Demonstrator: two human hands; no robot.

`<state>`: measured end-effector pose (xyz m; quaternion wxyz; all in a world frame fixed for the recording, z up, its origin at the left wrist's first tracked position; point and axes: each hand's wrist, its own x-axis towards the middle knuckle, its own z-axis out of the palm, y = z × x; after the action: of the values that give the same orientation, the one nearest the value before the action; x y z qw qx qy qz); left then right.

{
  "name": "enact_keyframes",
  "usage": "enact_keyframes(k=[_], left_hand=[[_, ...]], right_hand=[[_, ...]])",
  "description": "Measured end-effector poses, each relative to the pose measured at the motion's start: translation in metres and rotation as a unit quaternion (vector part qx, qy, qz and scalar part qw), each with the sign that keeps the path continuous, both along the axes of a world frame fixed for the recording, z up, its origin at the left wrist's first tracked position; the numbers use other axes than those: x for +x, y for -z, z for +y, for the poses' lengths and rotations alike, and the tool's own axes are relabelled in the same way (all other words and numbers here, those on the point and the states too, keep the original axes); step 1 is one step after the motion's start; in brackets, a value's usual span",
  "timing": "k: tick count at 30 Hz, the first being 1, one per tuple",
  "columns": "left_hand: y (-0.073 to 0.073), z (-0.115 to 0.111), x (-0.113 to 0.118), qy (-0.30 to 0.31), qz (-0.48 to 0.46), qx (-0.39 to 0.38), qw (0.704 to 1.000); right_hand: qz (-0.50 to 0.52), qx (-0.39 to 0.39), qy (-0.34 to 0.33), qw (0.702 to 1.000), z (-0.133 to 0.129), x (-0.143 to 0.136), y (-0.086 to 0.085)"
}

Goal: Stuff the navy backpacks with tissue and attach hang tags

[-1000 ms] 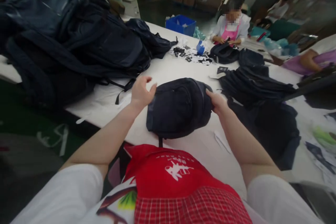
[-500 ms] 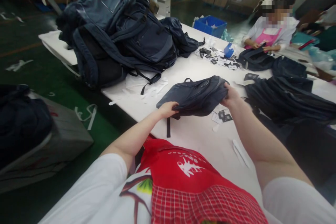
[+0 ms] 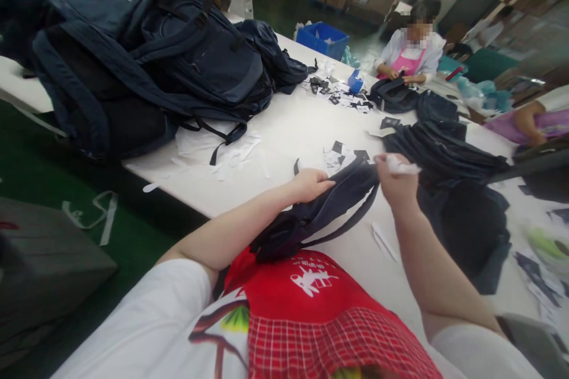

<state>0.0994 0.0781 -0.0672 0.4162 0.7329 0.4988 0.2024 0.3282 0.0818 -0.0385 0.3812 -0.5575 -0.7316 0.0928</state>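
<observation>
A small navy backpack point(image 3: 317, 213) is tilted over the near table edge, its bottom close to my red apron and a strap loop hanging on the right. My left hand point(image 3: 311, 185) is closed on the bag's upper edge. Just beyond the bag's upper right end, my right hand point(image 3: 395, 183) is closed in a fist, with a crumpled white piece point(image 3: 402, 166), paper or thin plastic, sticking out of it. Whether the fist also grips the bag's edge, I cannot tell. Black and white tags point(image 3: 340, 154) lie on the table behind the bag.
A big pile of navy backpacks point(image 3: 191, 59) fills the table's left side. More dark bags point(image 3: 444, 145) lie at the right. Tags are scattered around a small blue box point(image 3: 354, 81). Across the table, a co-worker in a pink apron point(image 3: 406, 62) handles a bag. A grey carton point(image 3: 48, 272) stands at lower left.
The backpack has been turned and brought nearer my body, its strap side now showing. A crumpled white piece now shows in my right hand. The view has shifted to the right.
</observation>
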Motion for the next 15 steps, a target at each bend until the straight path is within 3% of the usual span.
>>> enact_keyframes(k=[2,3,4,8,11,15], left_hand=[[0.005,0.005,0.015,0.008,0.008,-0.009,1.000],[0.006,0.007,0.022,0.013,0.014,-0.011,1.000],[0.006,0.008,0.028,0.020,0.022,-0.013,0.999],[-0.003,-0.002,0.048,0.046,0.052,-0.006,0.998],[0.002,-0.008,0.055,0.047,-0.014,-0.003,0.999],[0.018,0.005,0.057,0.112,-0.078,-0.042,0.990]], right_hand=[[-0.034,-0.052,-0.105,0.993,-0.037,-0.025,-0.007],[-0.084,-0.105,-0.194,0.972,-0.054,-0.038,-0.012],[-0.137,-0.148,-0.229,0.952,-0.068,-0.049,-0.016],[-0.229,-0.222,-0.182,0.930,-0.102,-0.066,-0.023],[-0.235,-0.220,-0.193,0.927,-0.101,-0.056,-0.003],[-0.241,-0.198,-0.251,0.916,-0.082,-0.039,0.047]])
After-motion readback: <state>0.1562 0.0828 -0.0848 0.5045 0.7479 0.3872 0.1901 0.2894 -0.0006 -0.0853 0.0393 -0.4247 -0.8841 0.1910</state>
